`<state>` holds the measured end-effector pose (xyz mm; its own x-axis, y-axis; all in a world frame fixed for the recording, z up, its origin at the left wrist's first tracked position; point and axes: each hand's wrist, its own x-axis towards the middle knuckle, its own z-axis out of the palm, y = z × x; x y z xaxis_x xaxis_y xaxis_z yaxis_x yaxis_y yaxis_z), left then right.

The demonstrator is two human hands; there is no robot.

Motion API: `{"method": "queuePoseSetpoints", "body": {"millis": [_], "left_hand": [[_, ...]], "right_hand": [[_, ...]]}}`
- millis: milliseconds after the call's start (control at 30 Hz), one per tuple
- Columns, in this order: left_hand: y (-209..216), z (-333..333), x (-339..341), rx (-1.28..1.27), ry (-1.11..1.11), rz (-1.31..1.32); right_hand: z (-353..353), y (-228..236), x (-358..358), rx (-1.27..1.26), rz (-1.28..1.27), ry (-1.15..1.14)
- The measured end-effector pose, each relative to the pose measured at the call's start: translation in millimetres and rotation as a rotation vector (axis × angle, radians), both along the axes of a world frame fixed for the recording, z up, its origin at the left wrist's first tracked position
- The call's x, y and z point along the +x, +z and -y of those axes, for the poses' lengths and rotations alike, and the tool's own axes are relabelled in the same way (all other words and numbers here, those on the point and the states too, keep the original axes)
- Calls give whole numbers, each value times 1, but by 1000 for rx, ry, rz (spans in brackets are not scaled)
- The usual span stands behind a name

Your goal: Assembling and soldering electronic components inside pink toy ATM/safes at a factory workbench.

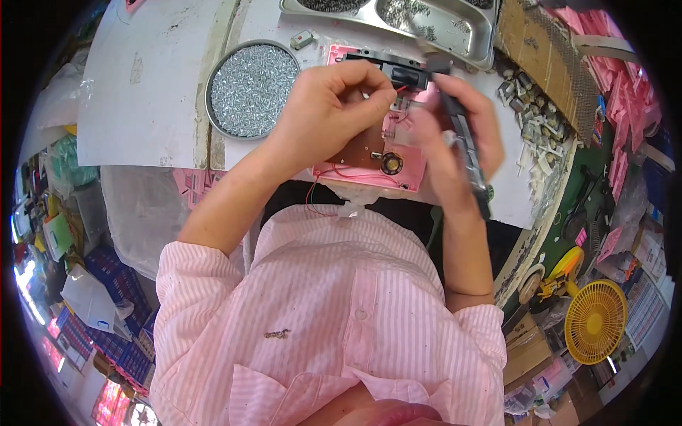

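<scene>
Left fingers (pixel 373 106) pinched together, angled inward over pink panel (pixel 415 170) | right fingers (pixel 474 99) curled around long black tool (pixel 465 145)

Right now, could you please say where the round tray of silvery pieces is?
In the head view, the round tray sits left of centre on the white tabletop, just left of the left hand.

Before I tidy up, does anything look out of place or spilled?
Possibly: one small metal part lies alone between the dish and the tray, apart from the loose heap on the right. Nothing else clearly stands out.
</scene>
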<state>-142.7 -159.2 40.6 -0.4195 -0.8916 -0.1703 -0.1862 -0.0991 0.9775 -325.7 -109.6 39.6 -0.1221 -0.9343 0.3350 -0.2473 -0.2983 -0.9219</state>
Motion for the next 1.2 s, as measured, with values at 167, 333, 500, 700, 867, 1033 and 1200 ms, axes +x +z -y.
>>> {"method": "queuePoseSetpoints", "body": {"millis": [167, 333, 500, 700, 867, 1033, 1200], "left_hand": [[-15, 2, -7, -584, 57, 254], [-23, 4, -9, -638, 92, 296], [-27, 4, -8, -664, 122, 279], [-28, 4, -9, -662, 147, 296], [-29, 4, -10, -674, 164, 268], [-29, 4, -10, -684, 169, 275], [-29, 3, -8, -700, 152, 300]], "right_hand": [[-21, 4, -49, -102, -55, -139], [-44, 10, -55, 3, -39, -62], [-39, 5, -52, -61, -185, 78], [-34, 0, -46, -76, -246, 95], [-33, 0, -44, -60, -268, 72], [-30, -3, -44, -97, -270, 59], [-30, -3, -43, -96, -272, 66]]}}
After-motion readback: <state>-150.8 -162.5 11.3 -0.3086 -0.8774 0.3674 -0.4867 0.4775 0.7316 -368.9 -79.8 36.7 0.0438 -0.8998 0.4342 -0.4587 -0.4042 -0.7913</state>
